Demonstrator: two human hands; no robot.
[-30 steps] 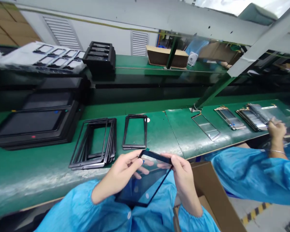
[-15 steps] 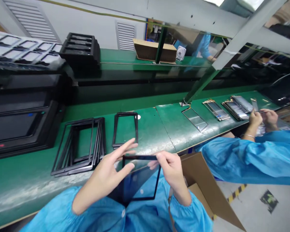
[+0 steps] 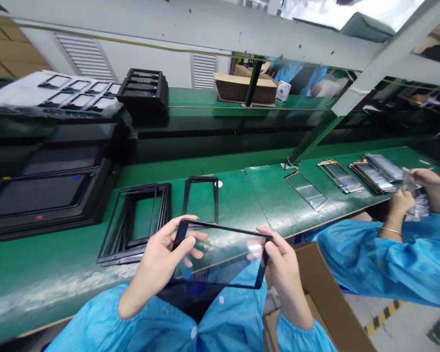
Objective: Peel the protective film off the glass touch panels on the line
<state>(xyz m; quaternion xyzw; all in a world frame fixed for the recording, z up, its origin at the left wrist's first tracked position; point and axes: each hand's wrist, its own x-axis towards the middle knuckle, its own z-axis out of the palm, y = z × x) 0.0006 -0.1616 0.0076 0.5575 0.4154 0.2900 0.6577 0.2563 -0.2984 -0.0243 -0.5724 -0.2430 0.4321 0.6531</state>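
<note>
Between my two hands is a black-framed clear glass touch panel (image 3: pixel 223 256), tilted above my lap in front of the bench edge. My left hand (image 3: pixel 165 256) grips its left short side, the thumb on the near face and the fingers showing through the glass behind. At the other end, my right hand (image 3: pixel 280 256) pinches the upper right corner with thumb and fingers. Just beyond the panel, a small pile of black frames (image 3: pixel 186 200) lies on the green bench. Larger black frames (image 3: pixel 112 227) are stacked loosely to its left.
Black trays (image 3: pixel 33 195) holding dark panels are piled at the left. Rightward lie a single glass panel (image 3: pixel 306 188) and stacks of panels (image 3: pixel 339 176). A co-worker's hands (image 3: pixel 403 200) hold a small piece. An open cardboard box (image 3: pixel 322 288) stands below, and a post (image 3: pixel 311 139) rises from the bench.
The panel has turned from upright to lengthwise across my front. My left hand, open beside it before, has closed on its left end. The view has shifted slightly left.
</note>
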